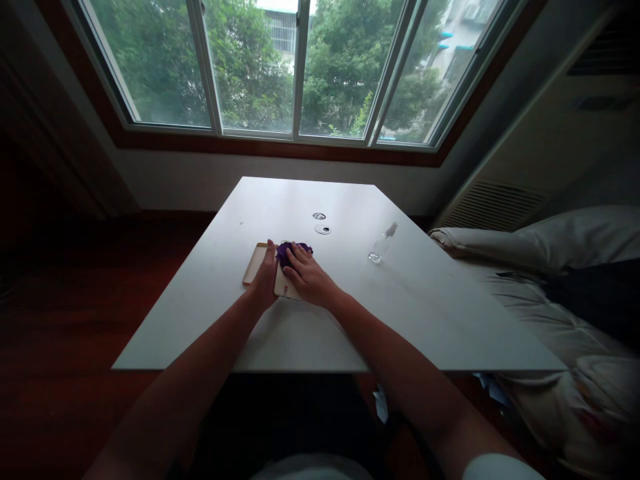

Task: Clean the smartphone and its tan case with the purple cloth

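A flat gold-coloured phone-like slab (283,285) lies on the white table (210,293). Beside it, to the left, lies a tan case-like frame (251,265). My left hand (265,275) rests between the two, fingers curled against the slab's left edge. My right hand (309,272) lies flat on the slab with its fingers pressing a crumpled purple cloth (287,251) onto the slab's far end. Much of the slab is hidden under both hands.
A clear small spray bottle (383,243) lies further right on the table. Two small round discs (321,223) sit behind the hands. A bed with a pillow (565,240) stands at the right. A wide window (300,73) fills the far wall.
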Action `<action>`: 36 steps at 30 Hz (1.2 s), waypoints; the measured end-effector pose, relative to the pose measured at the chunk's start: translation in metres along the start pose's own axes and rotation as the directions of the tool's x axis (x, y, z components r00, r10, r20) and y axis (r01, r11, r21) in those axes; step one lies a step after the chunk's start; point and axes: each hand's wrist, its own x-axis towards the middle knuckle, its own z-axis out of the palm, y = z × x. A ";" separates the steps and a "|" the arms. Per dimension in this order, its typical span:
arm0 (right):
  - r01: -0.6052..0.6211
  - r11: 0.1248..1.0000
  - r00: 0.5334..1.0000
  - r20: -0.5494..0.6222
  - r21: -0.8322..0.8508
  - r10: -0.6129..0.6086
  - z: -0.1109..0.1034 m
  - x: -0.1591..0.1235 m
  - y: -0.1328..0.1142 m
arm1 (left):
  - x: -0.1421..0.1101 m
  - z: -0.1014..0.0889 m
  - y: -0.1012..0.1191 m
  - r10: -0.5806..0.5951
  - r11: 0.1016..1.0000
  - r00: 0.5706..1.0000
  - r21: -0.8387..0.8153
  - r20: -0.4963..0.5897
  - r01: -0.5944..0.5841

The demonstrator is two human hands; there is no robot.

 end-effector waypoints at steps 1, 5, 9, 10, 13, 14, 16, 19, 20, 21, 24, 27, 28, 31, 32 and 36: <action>-0.006 1.000 1.000 0.016 -0.023 0.006 0.000 -0.002 -0.001 | -0.001 0.000 0.001 0.013 1.000 1.000 -0.008 0.002 -0.013; 0.173 0.983 0.980 0.110 -0.062 -0.166 0.000 -0.011 -0.019 | -0.001 -0.003 0.007 0.103 0.993 0.991 -0.041 -0.086 -0.107; 0.242 0.970 0.960 0.148 -0.024 -0.236 0.002 -0.009 -0.025 | -0.002 -0.003 0.009 0.146 0.988 0.983 -0.030 -0.112 -0.150; 0.183 0.983 0.976 0.123 -0.028 -0.178 0.001 -0.007 -0.021 | -0.002 0.000 0.008 0.136 0.989 0.987 -0.039 -0.086 -0.140; 0.014 0.999 0.999 0.053 -0.049 -0.011 -0.001 -0.003 -0.004 | -0.004 0.011 0.004 0.066 0.996 0.998 -0.056 0.012 -0.066; 0.002 0.999 0.999 0.046 -0.054 0.001 -0.001 -0.004 0.000 | -0.005 0.013 0.002 0.042 0.998 0.999 -0.056 0.034 -0.040; 0.035 0.998 0.998 0.054 -0.054 -0.032 -0.001 -0.008 -0.001 | -0.005 0.014 0.001 0.021 0.998 0.999 -0.054 0.036 -0.019; 0.169 0.985 0.982 0.093 -0.042 -0.164 0.005 -0.012 -0.016 | -0.004 0.004 0.005 0.059 0.998 0.997 -0.034 -0.048 -0.060; 0.216 0.976 0.971 0.110 -0.038 -0.211 0.007 -0.012 -0.021 | -0.003 0.001 0.008 0.077 0.997 0.994 -0.025 -0.075 -0.079; 0.246 0.969 0.963 0.120 -0.034 -0.240 0.009 -0.011 -0.025 | -0.003 -0.002 0.010 0.090 0.995 0.992 -0.023 -0.090 -0.092; 0.194 0.980 0.975 0.116 -0.034 -0.189 0.012 -0.006 -0.024 | -0.003 -0.002 0.015 0.106 0.992 0.991 -0.060 -0.082 -0.111; 0.082 0.996 0.992 0.096 -0.043 -0.078 0.009 -0.007 -0.014 | -0.005 0.005 0.015 0.116 0.987 0.993 -0.107 -0.030 -0.118; 0.078 0.996 0.993 0.093 -0.041 -0.074 0.008 -0.008 -0.013 | -0.006 0.007 0.014 0.114 0.986 0.993 -0.117 -0.024 -0.116; 0.163 0.986 0.982 0.098 -0.012 -0.161 0.009 -0.013 -0.017 | -0.006 0.008 0.011 0.098 0.986 0.991 -0.125 -0.090 -0.109; 0.189 0.982 0.977 0.100 0.005 -0.188 0.010 -0.013 -0.019 | -0.006 0.007 0.010 0.093 0.987 0.989 -0.122 -0.115 -0.107; 0.136 0.989 0.986 0.086 0.062 -0.141 0.011 -0.007 -0.022 | -0.007 0.007 0.007 0.109 0.988 0.991 -0.105 -0.075 -0.117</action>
